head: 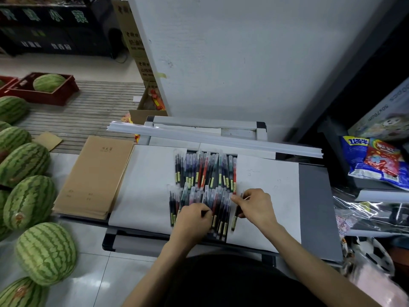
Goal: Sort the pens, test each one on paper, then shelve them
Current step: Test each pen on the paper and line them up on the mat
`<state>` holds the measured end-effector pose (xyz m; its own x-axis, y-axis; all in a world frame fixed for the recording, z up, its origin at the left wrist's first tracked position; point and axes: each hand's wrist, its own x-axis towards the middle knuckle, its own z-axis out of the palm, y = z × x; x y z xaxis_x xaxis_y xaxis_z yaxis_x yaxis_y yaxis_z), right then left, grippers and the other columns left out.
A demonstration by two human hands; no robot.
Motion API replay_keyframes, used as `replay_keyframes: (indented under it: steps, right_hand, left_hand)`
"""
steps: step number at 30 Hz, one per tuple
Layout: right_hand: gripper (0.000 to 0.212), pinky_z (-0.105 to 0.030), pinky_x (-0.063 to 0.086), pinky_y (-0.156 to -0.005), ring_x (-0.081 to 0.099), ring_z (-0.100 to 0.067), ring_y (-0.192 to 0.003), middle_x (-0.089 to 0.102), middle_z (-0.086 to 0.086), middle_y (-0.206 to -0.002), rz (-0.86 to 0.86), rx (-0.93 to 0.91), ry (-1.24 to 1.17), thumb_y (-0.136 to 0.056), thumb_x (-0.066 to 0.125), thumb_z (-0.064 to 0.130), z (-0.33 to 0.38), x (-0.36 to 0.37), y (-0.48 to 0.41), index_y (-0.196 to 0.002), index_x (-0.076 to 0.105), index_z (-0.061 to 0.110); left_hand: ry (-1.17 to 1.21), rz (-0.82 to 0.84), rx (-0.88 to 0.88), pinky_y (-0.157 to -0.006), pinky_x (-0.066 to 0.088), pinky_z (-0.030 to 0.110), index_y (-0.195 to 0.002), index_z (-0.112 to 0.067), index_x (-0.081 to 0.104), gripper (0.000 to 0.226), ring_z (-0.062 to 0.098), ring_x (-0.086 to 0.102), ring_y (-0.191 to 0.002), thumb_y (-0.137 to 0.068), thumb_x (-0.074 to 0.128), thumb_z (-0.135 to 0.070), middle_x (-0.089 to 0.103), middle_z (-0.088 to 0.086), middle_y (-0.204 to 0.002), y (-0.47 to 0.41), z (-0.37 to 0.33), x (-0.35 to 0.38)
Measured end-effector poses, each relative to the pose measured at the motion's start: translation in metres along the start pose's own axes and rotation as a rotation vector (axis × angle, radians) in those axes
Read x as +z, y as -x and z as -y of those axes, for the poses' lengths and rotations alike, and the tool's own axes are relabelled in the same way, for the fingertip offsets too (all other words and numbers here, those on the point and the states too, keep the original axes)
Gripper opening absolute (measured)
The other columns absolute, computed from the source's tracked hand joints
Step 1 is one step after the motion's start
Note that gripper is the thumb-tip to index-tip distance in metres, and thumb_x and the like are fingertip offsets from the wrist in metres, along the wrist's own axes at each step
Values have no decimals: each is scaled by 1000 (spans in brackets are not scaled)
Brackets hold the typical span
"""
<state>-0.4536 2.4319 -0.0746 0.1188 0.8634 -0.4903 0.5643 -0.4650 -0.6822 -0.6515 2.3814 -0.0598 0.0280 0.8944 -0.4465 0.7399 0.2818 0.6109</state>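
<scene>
Pens (205,171) lie where, at this point?

— In two rows on white paper (143,185) spread over the grey counter (314,207), a far row and a near row, with the barrels pointing away from the person. Colours look mixed in both rows: dark, red, bluish.

— And the hands?

— The right hand (256,207) is at the right end of the near row. Its fingers (241,197) pinch a dark pen (235,218) that sits just apart from the rest. The left hand (193,218) lies on the middle of the near row with its fingers bent down onto the barrels. Whether they pinch one or only press cannot be told.

— So the step is sorting?

— It seems so, with one pen singled out of the pack. Testing looks hardly started, since the sheet (272,173) to the right carries only a few faint marks.

— How does it go well?

— The left hand should hold the neighbours flat so the row does not roll or fan out. The right should lift its pen straight up rather than drag it across the others. Like colours belong together, labels facing one way. The picked pen is best set on the bare sheet at the right, apart from both rows, so tried and untried pens do not mix. The brown notebooks (95,176) at the left need no touching.
</scene>
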Motion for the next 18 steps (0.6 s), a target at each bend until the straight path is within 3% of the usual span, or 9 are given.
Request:
replay_keyframes:
  steps: [3, 7, 11, 15, 18]
  right_hand:
    - [43, -29, 58, -59, 71, -11, -49, 71, -6, -59, -12, -39, 95, -93, 76, 42, 2, 6, -5, -74, 71, 4]
    - [33, -37, 64, -72, 72, -11, -54, 74, 0, -63, -4, -38, 110, -92, 76, 43, 1, 13, -8, -74, 76, 15]
    - [31, -36, 63, -78, 73, -11, -57, 72, 3, -58, 4, -48, 157, -94, 72, 42, -3, 13, -6, -74, 76, 19]
    - [34, -36, 63, -73, 72, -13, -61, 73, 2, -62, -3, -62, 209, -95, 69, 40, -5, 14, 3, -75, 76, 14]
    - [41, -32, 60, -67, 70, -17, -68, 74, -3, -72, 6, -38, 271, -94, 65, 47, -5, 15, 12, -83, 73, 8]
  left_hand:
    - [-26, -52, -41, -51, 36, 27, -66, -11, 57, 34, 9, 45, -50, -99, 51, -18, 59, -2, -59, 2, 13, -9]
    - [-46, -94, -96, -60, 51, 38, -76, -10, 70, 27, 22, 64, -65, -97, 55, -18, 70, 3, -68, 6, 26, -18]
    - [-42, -99, -130, -64, 56, 43, -80, -11, 73, 25, 26, 68, -68, -96, 56, -20, 71, 4, -69, 10, 35, -23]
    - [-66, -143, -180, -65, 56, 38, -85, -16, 74, 20, 19, 65, -69, -95, 56, -19, 71, -2, -73, 10, 37, -29]
    - [-38, -205, -285, -66, 50, 32, -104, -19, 68, 14, 14, 64, -74, -96, 61, -28, 66, -7, -77, 9, 46, -37]
